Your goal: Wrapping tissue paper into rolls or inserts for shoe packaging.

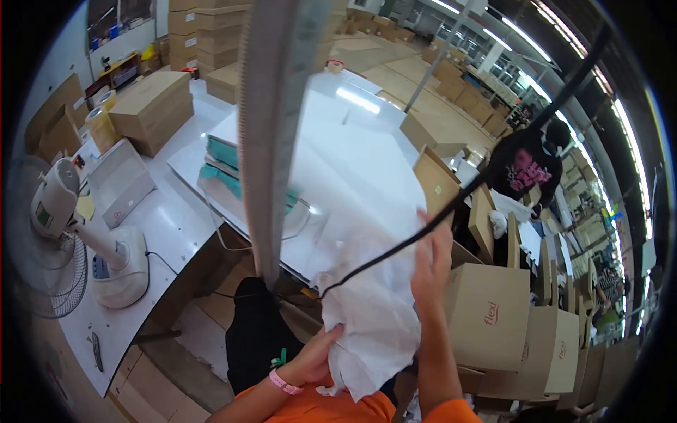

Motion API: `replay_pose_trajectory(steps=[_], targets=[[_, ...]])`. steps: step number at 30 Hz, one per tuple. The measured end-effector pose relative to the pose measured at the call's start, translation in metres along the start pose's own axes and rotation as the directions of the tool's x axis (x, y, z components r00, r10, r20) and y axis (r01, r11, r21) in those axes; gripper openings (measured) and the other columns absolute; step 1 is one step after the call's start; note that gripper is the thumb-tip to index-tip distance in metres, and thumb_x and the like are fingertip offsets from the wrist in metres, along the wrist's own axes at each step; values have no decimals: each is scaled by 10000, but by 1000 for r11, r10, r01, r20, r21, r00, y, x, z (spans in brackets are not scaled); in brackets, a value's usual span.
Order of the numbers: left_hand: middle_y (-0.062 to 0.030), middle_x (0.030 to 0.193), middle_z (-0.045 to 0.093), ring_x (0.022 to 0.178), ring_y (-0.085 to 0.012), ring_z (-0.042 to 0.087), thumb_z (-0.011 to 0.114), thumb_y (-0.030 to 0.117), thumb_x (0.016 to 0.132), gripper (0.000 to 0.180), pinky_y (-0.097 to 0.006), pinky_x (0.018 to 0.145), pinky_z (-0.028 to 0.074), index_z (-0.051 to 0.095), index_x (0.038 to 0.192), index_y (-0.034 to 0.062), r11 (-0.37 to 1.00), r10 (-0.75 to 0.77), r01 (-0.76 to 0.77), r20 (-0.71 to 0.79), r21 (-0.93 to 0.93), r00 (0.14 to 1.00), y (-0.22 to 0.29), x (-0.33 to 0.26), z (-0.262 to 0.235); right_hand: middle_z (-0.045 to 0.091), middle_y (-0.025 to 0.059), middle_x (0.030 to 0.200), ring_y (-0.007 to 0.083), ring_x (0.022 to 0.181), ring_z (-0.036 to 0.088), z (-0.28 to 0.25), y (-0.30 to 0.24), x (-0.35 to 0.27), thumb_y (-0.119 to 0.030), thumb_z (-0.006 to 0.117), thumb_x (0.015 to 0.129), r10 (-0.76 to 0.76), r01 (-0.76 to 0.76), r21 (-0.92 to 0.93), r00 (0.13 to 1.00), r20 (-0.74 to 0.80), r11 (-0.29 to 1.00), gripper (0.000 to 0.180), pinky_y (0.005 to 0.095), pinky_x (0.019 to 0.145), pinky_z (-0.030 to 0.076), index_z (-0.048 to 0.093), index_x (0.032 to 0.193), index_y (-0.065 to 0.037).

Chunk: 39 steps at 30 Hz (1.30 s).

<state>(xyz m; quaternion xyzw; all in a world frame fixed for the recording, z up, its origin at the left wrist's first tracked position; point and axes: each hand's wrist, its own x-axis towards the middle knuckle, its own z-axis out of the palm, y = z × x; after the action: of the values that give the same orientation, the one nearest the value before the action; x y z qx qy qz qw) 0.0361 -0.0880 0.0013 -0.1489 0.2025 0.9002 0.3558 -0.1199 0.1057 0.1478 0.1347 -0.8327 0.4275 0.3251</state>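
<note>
Black cable [479, 187], slanting across the foreground. Left hand [315, 358], pink wristband [285, 383] at its wrist: closed on the lower left of a crumpled white sheet [377, 328], thumb on top, remaining fingers mostly hidden. Right hand [431, 259]: open, fingers extended, blurred, beside sheet's right edge; contact cannot be told. Sheet: between both hands, before white work surface [360, 134].

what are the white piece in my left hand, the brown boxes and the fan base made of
White piece: probably thin fabric, matte, hanging in soft creases; possibly paper-like nonwoven.
Brown boxes: apparently cardboard, matte, with folded edges.
Fan base: likely moulded plastic, smooth, with rounded edges.
</note>
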Motion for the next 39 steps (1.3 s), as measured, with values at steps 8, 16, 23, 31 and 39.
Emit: replay_pose_trajectory(steps=[8, 16, 23, 31, 39], targets=[[-103, 1698, 524, 1521, -285, 557, 572, 609, 1140, 827, -487, 1224, 517, 361, 1736, 76, 1000, -11, 13, 338, -1, 941, -12, 45, 11, 678, 118, 1590, 464, 1652, 367, -173, -10, -162, -123, 670, 754, 206, -122, -185, 809, 551, 975, 85, 648, 1367, 185, 644, 739, -44], [-117, 1423, 710, 1264, -215, 700, 805, 78, 1015, 532, -377, 1026, 608, 611, 1502, -9, 838, 117, -214, 218, 502, 969, -58, 50, 78, 560, 124, 1660, 438, 1634, 363, -201, -45, -193, -288, 783, 861, 358, 1, -499, 694, 625, 867, 199, 744, 1339, 146, 792, 910, -95], [-106, 1400, 710, 1213, -209, 724, 776, 61, 1051, 503, -383, 977, 637, 588, 1513, 3, 739, 160, -182, 93, 648, 983, -66, 59, 95, 384, 156, 1805, 475, 1655, 322, -255, -41, -159, -317, 885, 917, 447, -212, -429, 683, 578, 878, 562, 645, 1344, 270, 747, 1452, -213], [-126, 1474, 691, 1304, -223, 700, 711, 112, 1113, 504, -357, 1066, 602, 565, 1582, 0, 886, -44, -58, 208, 460, 977, -52, 44, 102, 417, 240, 1710, 506, 1527, 487, -161, 1, -174, -273, 1025, 742, 186, -161, -93, 859, 477, 983, 1146, 522, 1202, 515, 432, 1721, -223], [-198, 1530, 643, 1422, -349, 620, 856, 414, 1008, 688, -427, 1206, 485, 621, 1557, 73, 70, 176, -107, 93, 992, 980, 19, -21, 142, 750, 88, 1191, 388, 1218, 720, -165, -4, -195, -151, 943, 811, 511, -486, -158, 817, 266, 859, 584, 505, 1038, 589, 708, 1345, -121]])
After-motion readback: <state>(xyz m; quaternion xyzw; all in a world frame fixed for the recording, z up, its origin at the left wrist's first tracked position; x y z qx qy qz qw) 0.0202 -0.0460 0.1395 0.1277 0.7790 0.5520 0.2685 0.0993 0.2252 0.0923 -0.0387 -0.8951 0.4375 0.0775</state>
